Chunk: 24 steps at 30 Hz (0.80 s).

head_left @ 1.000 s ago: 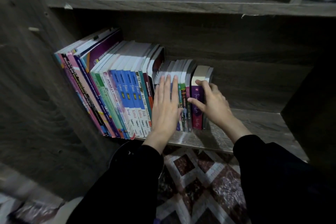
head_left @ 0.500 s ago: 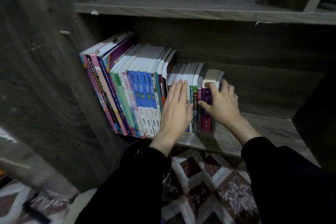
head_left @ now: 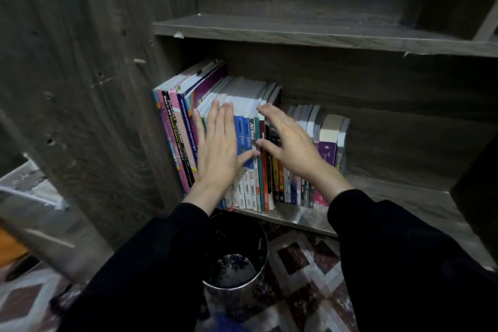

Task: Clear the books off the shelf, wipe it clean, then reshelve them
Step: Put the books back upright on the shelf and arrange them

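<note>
The left hand (head_left: 218,153) and right hand (head_left: 292,147) lie open, fingers straight, against the books (head_left: 242,94) at the left end of the shelf (head_left: 390,197).

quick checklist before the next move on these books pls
1. Left hand flat against the blue-spined paperbacks: ok.
2. Right hand gripping a book: not ok, fingers spread, nothing held.
3. Thick purple-spined book at the row's right end upright: ok.
4. Grey wooden shelf board bare to the right of the row: ok.
5. Shiny metal bin clear of the shelf edge: not ok, it stands right below the books.
6. Shelf wiped clean: cannot tell.
</note>
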{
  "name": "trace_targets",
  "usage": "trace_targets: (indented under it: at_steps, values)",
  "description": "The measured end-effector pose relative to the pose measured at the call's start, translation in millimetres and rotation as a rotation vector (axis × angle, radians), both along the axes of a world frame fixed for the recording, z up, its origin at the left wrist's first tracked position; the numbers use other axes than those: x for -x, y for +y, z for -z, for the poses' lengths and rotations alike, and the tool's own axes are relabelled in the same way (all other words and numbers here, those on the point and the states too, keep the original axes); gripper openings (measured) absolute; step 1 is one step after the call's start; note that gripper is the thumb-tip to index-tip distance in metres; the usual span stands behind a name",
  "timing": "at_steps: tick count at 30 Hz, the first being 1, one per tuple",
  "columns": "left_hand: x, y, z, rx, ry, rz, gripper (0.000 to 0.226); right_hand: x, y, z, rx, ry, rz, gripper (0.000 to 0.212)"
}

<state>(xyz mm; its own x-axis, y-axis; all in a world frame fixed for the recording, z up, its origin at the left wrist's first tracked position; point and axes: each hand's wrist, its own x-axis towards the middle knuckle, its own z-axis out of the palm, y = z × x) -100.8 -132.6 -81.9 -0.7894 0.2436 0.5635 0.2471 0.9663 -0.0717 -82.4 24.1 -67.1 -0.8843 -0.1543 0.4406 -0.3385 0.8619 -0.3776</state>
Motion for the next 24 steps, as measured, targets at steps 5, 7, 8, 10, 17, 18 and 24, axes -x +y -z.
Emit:
trace_targets:
  at_steps: [5, 7, 8, 10, 17, 18, 24]
  values:
    - [3, -4, 3, 0.048, 0.037, -0.001, 0.110, 7, 3, -4, -0.073, 0.039, 0.008, 0.066]
    - [1, -4, 0, 0.026, 0.032, 0.035, 0.107, 6, 3, -5, -0.102, 0.052, 0.021, 0.069]
    - [-1, -5, -4, -0.005, 0.027, 0.074, 0.105, 5, 3, -5, -0.105, 0.057, 0.022, 0.071]
    - [-3, -13, -13, -0.101, 0.015, 0.181, 0.095, 3, 2, -4, -0.121, 0.061, 0.021, 0.077]
    - [-8, -44, -16, -0.159, 0.167, 0.139, 0.057, 4, -4, -6, -0.289, 0.049, 0.136, 0.066]
    - [-8, -45, -15, -0.171, 0.165, 0.140, 0.055, 3, -6, -8, -0.287, 0.047, 0.146, 0.065]
    - [0, -51, -3, -0.175, 0.288, 0.148, 0.063, 0, -19, -15, -0.287, 0.065, 0.177, 0.062]
